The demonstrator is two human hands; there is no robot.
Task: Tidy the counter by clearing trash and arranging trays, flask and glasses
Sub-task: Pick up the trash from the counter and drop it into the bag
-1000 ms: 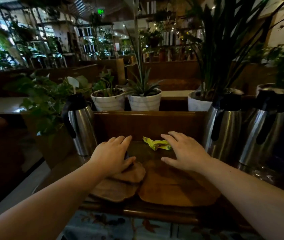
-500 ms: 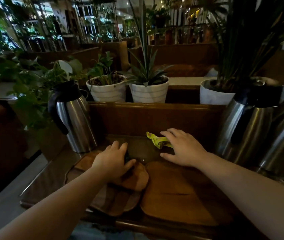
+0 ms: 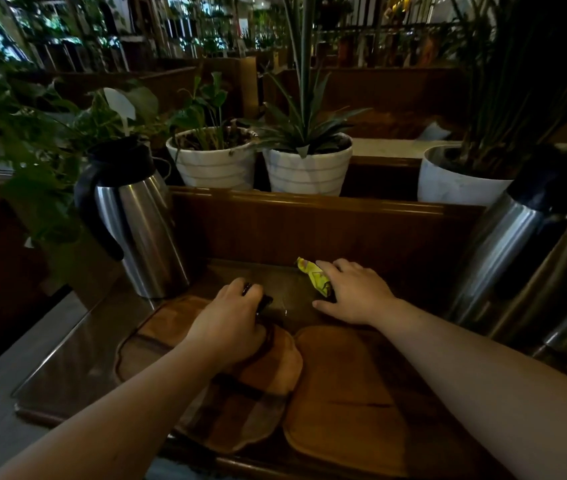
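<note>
My left hand [image 3: 228,318] is curled around a small dark piece of trash [image 3: 264,301] just beyond the overlapping wooden trays [image 3: 268,362]. My right hand [image 3: 354,292] lies on the dark counter with its fingers closing on a crumpled yellow wrapper [image 3: 315,277]. A larger rounded wooden tray [image 3: 348,400] sits in front of my right hand. A steel flask [image 3: 140,223] with a black lid and handle stands at the left. Two more steel flasks [image 3: 524,251] stand at the right. No glasses show.
A raised wooden back panel [image 3: 309,223] closes the counter behind my hands. Three white plant pots [image 3: 306,169] stand on the ledge behind it. Leafy plants [image 3: 36,133] crowd the left side. The counter's glass-topped front left corner [image 3: 67,368] is bare.
The view has drawn closer and tilted down. My left hand has curled from flat on the tray onto the dark scrap. My right fingers have closed on the yellow wrapper.
</note>
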